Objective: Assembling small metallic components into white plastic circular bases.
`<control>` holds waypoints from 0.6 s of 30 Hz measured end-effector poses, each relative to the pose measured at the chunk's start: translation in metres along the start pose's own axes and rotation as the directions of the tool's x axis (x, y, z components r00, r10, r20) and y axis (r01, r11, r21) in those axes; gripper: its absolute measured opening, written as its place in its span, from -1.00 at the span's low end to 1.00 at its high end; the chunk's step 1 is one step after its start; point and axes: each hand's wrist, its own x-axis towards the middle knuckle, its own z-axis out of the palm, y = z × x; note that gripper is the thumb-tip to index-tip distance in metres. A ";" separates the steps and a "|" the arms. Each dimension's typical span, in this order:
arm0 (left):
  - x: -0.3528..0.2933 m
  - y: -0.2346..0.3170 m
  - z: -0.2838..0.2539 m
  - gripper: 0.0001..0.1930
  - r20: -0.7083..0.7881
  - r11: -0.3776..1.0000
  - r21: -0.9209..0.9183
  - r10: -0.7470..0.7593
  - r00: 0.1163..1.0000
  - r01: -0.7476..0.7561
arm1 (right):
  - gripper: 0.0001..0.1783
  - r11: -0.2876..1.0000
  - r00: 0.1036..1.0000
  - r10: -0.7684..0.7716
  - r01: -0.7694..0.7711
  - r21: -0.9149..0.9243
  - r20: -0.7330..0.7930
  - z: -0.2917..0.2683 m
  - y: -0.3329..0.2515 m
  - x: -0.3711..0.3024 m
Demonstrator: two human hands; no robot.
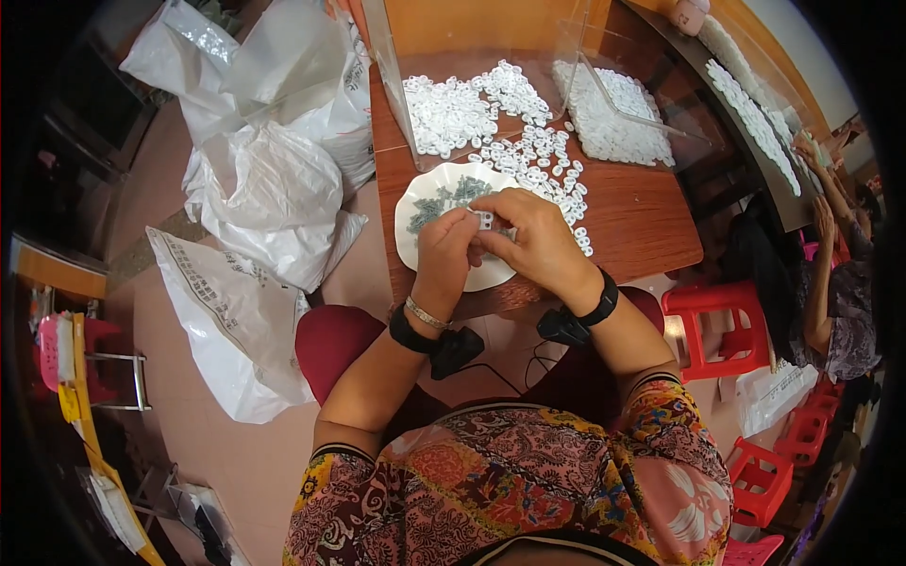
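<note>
Head view: a small white piece (485,221) with dark holes in its face sits between the fingertips of both hands, above the right part of a pale dish. The left hand (446,245) pinches it from the left, its fingers curled inward; the right hand (534,238) grips it from the other side, index finger and thumb bent toward it. Whether anything else is tucked inside the fingers cannot be told.

The dish (405,247) has a wavy rim and carries many small grey pieces (427,211), partly hidden by the hands. It stands at the near left edge of a reddish-brown wooden surface (651,219). Just beyond and to the right of it, loose white pieces (555,172) lie scattered, leading back to a denser heap (444,115) on the left. Another heap (621,118) lies farther right, by clear upright panels (390,87).

A black strap (604,298) circles the right wrist; the left wears another strap (408,330) and a bracelet (427,314). On the floor to the left, bulging white sacks (269,203) stand near a flatter sack (226,325). A red stool (719,327) stands at right, near another person (843,307) in patterned clothing.
</note>
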 end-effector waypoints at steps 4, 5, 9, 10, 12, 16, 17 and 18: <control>0.003 -0.006 -0.006 -0.74 -0.021 0.998 -0.069 -0.003 1.000 0.001 | -0.69 0.996 0.996 -0.087 0.087 -0.020 -0.026 0.002 -0.001 0.001; 0.002 -0.006 -0.006 -0.74 -0.021 0.998 -0.069 -0.003 1.000 0.002 | -0.69 0.996 0.996 -0.087 0.086 -0.019 -0.026 0.002 -0.002 0.001; 0.001 -0.005 -0.002 -0.75 -0.020 0.998 -0.064 0.019 1.000 -0.021 | -0.74 0.999 0.999 -0.049 0.049 -0.003 0.020 -0.002 -0.007 0.001; 0.000 -0.006 0.000 -0.75 -0.024 0.997 -0.064 0.031 0.999 -0.033 | -0.76 0.999 0.998 -0.043 0.043 0.011 0.034 -0.003 -0.008 0.001; -0.001 -0.009 -0.001 -0.75 -0.031 0.996 -0.070 0.048 0.998 -0.050 | -0.80 0.999 0.999 -0.040 0.039 0.028 0.030 -0.003 -0.011 0.001; -0.006 -0.008 -0.002 -0.72 -0.042 0.995 -0.039 0.092 0.995 -0.094 | -0.84 0.995 0.997 -0.082 0.081 0.049 0.000 0.002 -0.007 -0.001; -0.007 -0.008 0.000 -0.71 -0.053 0.994 -0.059 0.093 0.994 -0.096 | -0.84 0.996 0.997 -0.080 0.080 0.038 -0.006 0.002 -0.007 -0.002; -0.007 -0.008 0.001 -0.71 -0.043 0.993 -0.063 0.098 0.994 -0.100 | -0.85 0.995 0.995 -0.095 0.095 0.019 -0.009 0.002 -0.006 -0.002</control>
